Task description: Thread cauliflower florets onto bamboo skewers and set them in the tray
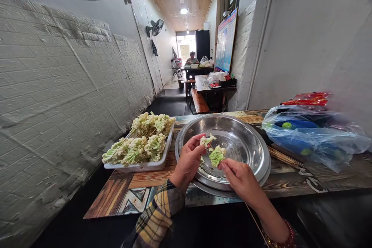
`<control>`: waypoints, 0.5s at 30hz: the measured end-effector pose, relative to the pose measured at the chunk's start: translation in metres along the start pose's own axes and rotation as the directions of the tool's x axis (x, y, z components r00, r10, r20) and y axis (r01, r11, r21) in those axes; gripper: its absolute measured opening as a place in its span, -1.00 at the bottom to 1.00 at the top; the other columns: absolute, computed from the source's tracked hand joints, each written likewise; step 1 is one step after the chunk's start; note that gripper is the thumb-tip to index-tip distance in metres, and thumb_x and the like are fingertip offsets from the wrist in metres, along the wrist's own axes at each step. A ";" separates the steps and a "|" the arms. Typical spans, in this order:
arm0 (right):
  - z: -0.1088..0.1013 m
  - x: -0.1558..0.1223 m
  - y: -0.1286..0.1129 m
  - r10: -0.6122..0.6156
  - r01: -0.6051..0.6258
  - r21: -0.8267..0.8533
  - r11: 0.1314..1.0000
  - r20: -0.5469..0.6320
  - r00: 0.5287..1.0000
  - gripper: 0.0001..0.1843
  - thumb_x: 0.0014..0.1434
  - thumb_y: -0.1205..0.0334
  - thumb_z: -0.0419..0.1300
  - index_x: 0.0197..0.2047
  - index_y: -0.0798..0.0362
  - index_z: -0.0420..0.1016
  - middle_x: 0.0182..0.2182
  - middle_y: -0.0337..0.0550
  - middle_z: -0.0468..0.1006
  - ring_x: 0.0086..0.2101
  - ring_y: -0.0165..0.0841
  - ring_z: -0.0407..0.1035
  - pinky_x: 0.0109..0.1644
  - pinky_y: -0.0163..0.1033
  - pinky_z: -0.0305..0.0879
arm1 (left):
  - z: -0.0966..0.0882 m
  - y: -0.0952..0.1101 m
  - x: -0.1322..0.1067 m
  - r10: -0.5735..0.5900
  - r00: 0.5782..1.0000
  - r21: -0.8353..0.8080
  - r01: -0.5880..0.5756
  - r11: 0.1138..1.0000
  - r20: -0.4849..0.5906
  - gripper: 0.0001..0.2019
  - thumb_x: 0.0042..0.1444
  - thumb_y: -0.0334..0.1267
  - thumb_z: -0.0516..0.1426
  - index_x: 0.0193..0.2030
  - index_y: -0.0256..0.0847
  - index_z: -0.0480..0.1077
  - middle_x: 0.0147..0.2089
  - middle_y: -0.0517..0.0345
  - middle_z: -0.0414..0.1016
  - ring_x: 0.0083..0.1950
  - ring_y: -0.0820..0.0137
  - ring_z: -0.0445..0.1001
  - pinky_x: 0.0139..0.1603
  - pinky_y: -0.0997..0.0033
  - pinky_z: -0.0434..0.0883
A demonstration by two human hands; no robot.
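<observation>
Wooden table (145, 180) along a brick wall; wide steel basin (247, 139) set on it, both hands over its near side.

Left hand (188, 162): thumb and fingertips closed in a pinch on pale upper floret (208, 139) of cauliflower, held above the basin. Plaid sleeve (158, 217) at the wrist.

Right hand (241, 180): thumb and forefinger pinched shut on the stem end of greener lower floret (217, 155), just below and beside the first. Touching or apart, cannot tell. Other fingers curled under. Bead bracelet (283, 240) at the wrist. Thin stick (257, 224) running out under the right forearm, probably a skewer, upper end hidden by the hand.

Handling, as judged: florets light, firm at the stalk, crumbly at the curd. Likely to snap or shed bits if squeezed on top. Best taken at the stalk with a light pinch. Damp or dry, cannot tell. Stick thin and probably springy, so better gripped close to the floret for control.

A few green scraps (202, 159) in the basin by the left hand. Left of the basin, just beside it: white tray (139, 167) heaped with skewered cauliflower (139, 145). To the right: loose bamboo skewers (280, 155), then a bluish plastic bag (314, 135), with a red packet (308, 99) behind. Far down the room, a seated person (192, 59) at another table.
</observation>
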State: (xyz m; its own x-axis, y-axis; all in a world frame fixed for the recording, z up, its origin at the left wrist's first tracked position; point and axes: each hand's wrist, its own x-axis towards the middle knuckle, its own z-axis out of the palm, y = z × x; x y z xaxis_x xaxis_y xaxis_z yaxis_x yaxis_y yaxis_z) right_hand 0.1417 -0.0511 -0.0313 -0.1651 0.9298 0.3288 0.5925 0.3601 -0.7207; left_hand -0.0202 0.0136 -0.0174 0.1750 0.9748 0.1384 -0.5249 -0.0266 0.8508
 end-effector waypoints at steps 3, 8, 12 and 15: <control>0.001 -0.001 0.000 -0.016 0.017 -0.024 1.000 0.009 1.000 -0.61 0.32 0.10 -0.11 -0.44 0.05 0.35 -0.55 -0.26 0.40 -0.47 -0.37 0.33 -0.37 -0.29 0.11 | -0.002 0.001 -0.001 -0.011 0.999 -0.018 0.011 1.000 0.036 -0.56 -0.03 -0.29 0.27 0.04 -0.23 0.40 -0.21 0.06 0.51 -0.27 0.46 0.45 -0.29 0.49 0.32; 0.002 -0.003 0.002 -0.012 0.013 -0.043 0.999 0.012 1.000 -0.61 0.33 0.10 -0.12 -0.38 0.05 0.41 -0.54 -0.25 0.41 -0.48 -0.36 0.33 -0.37 -0.29 0.11 | -0.004 -0.001 -0.002 0.018 0.999 0.089 -0.021 0.996 0.030 -0.67 0.02 -0.24 0.24 -0.05 -0.25 0.43 -0.31 0.14 0.46 -0.39 0.54 0.36 -0.40 0.54 0.24; 0.002 -0.003 0.002 -0.025 0.025 -0.030 0.999 0.026 0.999 -0.60 0.33 0.09 -0.13 -0.34 0.07 0.44 -0.50 -0.22 0.46 -0.44 -0.34 0.38 -0.34 -0.28 0.14 | -0.003 -0.001 -0.003 0.021 1.000 0.141 -0.021 0.990 -0.002 -0.73 0.00 -0.22 0.25 -0.16 -0.29 0.44 -0.38 0.15 0.47 -0.45 0.57 0.32 -0.43 0.54 0.20; 0.003 -0.004 0.002 -0.024 0.025 -0.033 0.999 0.026 0.999 -0.59 0.33 0.09 -0.12 -0.34 0.06 0.45 -0.50 -0.22 0.48 -0.44 -0.34 0.39 -0.33 -0.27 0.15 | -0.002 -0.002 -0.004 0.045 0.999 0.142 -0.042 0.989 -0.019 -0.69 0.01 -0.23 0.24 -0.09 -0.21 0.37 -0.40 0.20 0.48 -0.44 0.55 0.35 -0.44 0.55 0.19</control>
State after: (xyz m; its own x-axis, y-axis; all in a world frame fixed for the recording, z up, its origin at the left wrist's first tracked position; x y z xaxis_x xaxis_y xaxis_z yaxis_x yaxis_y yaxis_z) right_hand 0.1411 -0.0536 -0.0355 -0.1997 0.9227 0.3299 0.6139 0.3802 -0.6918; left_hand -0.0217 0.0106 -0.0207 0.1355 0.9766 0.1670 -0.4080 -0.0986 0.9076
